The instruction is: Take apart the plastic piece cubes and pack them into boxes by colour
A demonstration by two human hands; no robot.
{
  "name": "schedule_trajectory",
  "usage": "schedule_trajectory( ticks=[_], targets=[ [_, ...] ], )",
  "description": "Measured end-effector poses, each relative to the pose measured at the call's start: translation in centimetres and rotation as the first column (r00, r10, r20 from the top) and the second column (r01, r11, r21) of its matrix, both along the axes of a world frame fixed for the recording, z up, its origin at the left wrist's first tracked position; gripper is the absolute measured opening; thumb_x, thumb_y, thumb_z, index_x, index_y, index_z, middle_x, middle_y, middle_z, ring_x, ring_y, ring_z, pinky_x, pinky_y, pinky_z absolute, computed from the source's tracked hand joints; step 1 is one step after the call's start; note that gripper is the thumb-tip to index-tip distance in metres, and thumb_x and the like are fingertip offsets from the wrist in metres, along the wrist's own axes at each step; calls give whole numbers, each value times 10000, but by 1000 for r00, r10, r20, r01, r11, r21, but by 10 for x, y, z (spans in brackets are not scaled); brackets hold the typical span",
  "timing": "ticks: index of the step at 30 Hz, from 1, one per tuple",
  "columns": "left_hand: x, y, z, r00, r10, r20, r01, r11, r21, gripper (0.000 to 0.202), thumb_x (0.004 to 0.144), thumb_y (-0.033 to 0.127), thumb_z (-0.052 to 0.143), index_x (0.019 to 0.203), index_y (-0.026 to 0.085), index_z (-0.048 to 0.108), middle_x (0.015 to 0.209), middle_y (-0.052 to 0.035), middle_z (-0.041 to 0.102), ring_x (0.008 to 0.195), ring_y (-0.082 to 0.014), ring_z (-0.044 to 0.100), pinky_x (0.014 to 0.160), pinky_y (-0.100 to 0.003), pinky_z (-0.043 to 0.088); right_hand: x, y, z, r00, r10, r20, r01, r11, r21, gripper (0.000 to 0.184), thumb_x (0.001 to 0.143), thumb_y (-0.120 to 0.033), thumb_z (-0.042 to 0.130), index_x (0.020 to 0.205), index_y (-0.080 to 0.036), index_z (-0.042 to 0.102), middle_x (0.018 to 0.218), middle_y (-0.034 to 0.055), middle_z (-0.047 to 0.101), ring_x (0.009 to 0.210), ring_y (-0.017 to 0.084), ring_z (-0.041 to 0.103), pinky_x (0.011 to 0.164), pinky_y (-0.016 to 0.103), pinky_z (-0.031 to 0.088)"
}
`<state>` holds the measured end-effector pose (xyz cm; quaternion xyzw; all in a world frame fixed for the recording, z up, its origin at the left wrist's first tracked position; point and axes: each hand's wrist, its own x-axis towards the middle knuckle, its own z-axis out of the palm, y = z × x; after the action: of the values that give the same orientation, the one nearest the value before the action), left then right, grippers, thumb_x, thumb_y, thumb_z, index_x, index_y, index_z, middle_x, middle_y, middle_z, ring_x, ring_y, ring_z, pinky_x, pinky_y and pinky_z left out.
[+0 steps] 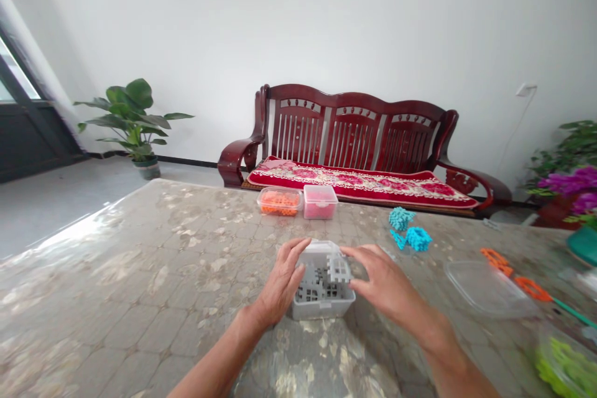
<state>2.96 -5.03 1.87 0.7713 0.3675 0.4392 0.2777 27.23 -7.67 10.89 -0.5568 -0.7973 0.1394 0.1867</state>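
Observation:
A clear plastic box (321, 306) full of white interlocking pieces stands on the table in front of me. My left hand (283, 280) rests curled against the box's left side. My right hand (380, 280) is over its right rim, thumb and fingers pinched on a white grid-shaped piece (338, 268) held just above the box.
The table (140, 286) has a stone-pattern cover. Farther back stand a box of orange pieces (280, 201) and a box of pink pieces (319, 201). Turquoise pieces (409, 230) lie right of centre. A clear lid (487, 288), orange pieces (510, 273) and green pieces (566, 364) are at the right. A wooden bench (354, 149) stands behind.

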Motion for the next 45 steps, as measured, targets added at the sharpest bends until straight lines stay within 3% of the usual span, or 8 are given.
schedule_trajectory(
  ticks=[6,11,17,22,29,35,39,45],
  targets=[
    [0,0,1,1000,12,1,-12,1000,3,465,1032,399,325,1474,264,368,1437,-101,402,1365,-256,365,1187,-465,276,7,-1,2,993,120,15,-120,993,-17,622,695,-82,528,1280,-266,635,1322,67,616,1252,220,526,1088,383,385],
    [0,0,2,1000,6,5,-6,1000,-4,464,1032,392,318,1472,258,373,1431,-104,404,1355,-253,375,1183,-468,281,40,13,-12,993,-113,21,111,992,61,422,816,-213,518,1209,-222,669,1224,82,683,1159,237,596,1046,395,418],
    [0,1,0,1000,4,14,-3,1000,-11,465,1028,400,323,1469,265,384,1432,-105,399,1358,-257,370,1188,-472,272,79,22,-39,870,-438,226,410,898,163,491,823,-340,579,1289,-189,614,1253,119,673,1147,315,600,962,414,447],
    [-1,1,-1,1000,-4,9,4,1000,-21,462,1029,399,318,1467,266,388,1431,-105,391,1366,-257,357,1192,-478,265,80,19,-43,809,-470,353,450,881,144,505,830,-335,581,1312,-184,591,1237,112,686,1111,336,618,893,415,467],
    [-1,2,-2,1000,2,-6,-2,1000,-8,457,1032,380,317,1473,275,372,1442,-103,376,1368,-255,356,1189,-486,270,77,19,-42,811,-500,304,457,866,204,464,831,-324,589,1273,-186,611,1146,116,720,1082,322,637,877,409,478],
    [0,1,-2,1000,6,-2,-6,1000,-7,455,1029,373,328,1468,267,385,1438,-106,391,1364,-261,368,1187,-486,280,34,9,-19,961,-274,-25,274,945,179,469,778,-261,610,1245,-224,624,1217,69,688,1125,243,612,993,378,454],
    [0,1,-4,1000,10,1,-10,1000,-7,456,1030,373,335,1474,279,374,1444,-98,384,1370,-257,361,1189,-479,276,-6,5,-5,993,-111,-35,115,983,145,490,751,-191,634,1239,-238,641,1200,68,688,1129,237,597,994,379,452],
    [0,1,-2,1000,7,0,-7,1000,-3,455,1032,380,328,1476,281,357,1437,-98,382,1370,-250,354,1191,-481,268,-22,10,-14,998,59,-27,-55,992,115,410,756,-122,632,1140,-253,696,1148,47,712,1115,231,576,997,383,434]
  ],
)
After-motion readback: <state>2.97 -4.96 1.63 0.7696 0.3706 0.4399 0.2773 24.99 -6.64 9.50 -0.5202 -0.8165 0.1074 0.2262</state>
